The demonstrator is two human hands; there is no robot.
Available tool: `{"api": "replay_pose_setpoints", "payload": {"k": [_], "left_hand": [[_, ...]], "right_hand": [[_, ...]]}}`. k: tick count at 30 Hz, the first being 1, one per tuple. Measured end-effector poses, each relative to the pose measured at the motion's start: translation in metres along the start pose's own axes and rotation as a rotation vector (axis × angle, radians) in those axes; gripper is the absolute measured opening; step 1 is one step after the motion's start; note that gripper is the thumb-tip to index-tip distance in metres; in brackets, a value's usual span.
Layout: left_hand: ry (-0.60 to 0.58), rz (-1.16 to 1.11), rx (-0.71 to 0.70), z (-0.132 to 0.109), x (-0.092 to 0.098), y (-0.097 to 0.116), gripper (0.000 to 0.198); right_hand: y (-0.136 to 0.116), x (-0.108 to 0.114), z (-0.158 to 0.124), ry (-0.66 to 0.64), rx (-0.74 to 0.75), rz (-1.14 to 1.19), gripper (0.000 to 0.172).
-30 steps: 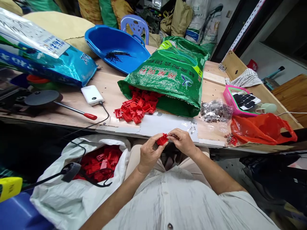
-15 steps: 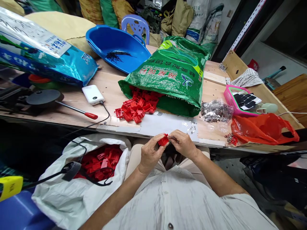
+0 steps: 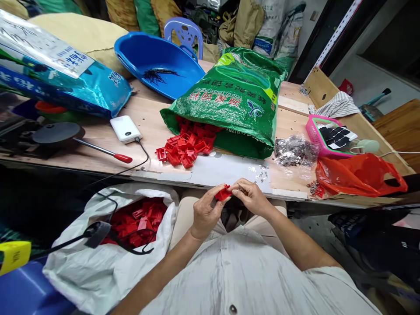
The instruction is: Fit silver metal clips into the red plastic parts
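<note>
Workbench (image 3: 164, 176) edge: red clip (image 3: 223, 193) in left hand (image 3: 205, 213)

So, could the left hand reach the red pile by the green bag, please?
Probably yes: the pile lies on the table just ahead of the left hand, with nothing standing between. But that hand pinches a red piece together with the right hand.
</note>
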State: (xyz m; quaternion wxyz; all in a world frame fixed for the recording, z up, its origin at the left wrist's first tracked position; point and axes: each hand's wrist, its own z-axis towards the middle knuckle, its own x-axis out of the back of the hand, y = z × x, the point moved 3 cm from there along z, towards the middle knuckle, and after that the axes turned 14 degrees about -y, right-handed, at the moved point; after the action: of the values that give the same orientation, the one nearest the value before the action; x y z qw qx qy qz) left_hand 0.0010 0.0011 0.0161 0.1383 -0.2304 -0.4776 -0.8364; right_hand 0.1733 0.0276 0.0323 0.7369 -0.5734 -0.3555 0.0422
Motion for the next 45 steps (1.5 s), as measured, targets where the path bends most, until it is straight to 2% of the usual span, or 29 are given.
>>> {"api": "replay_pose_setpoints", "payload": {"k": [2,6,14,19,29,38,42,45], "left_hand": [[-0.003,-0.001,0.019,-0.001,0.0,-0.001,0.031],[-0.018,-0.006,0.051,-0.001,-0.002,0.0,0.031],[-0.051,-0.067,0.041,-0.002,-0.006,-0.001,0.029],[-0.084,-0.131,0.03,-0.004,-0.01,-0.002,0.03],[-0.153,-0.315,0.096,-0.013,-0.016,-0.009,0.032],[-0.242,-0.449,0.037,-0.006,-0.015,-0.015,0.031],[-0.246,-0.562,0.121,-0.006,-0.014,-0.022,0.027],[-0.206,-0.697,0.209,-0.006,-0.017,-0.028,0.032]], "right_hand": [[0.005,0.006,-0.002,-0.012,-0.076,0.113,0.022],[0.013,0.011,-0.003,0.046,-0.162,0.237,0.021],[0.014,0.002,0.003,-0.04,-0.189,0.244,0.024],[0.018,-0.003,0.006,-0.129,-0.198,0.41,0.028],[0.025,-0.007,-0.008,-0.158,-0.257,0.639,0.043],[0.028,-0.012,-0.015,-0.223,-0.301,0.926,0.049],[0.031,-0.024,-0.015,-0.208,-0.262,1.101,0.05],[0.034,-0.03,-0.013,-0.171,-0.26,1.118,0.051]]}}
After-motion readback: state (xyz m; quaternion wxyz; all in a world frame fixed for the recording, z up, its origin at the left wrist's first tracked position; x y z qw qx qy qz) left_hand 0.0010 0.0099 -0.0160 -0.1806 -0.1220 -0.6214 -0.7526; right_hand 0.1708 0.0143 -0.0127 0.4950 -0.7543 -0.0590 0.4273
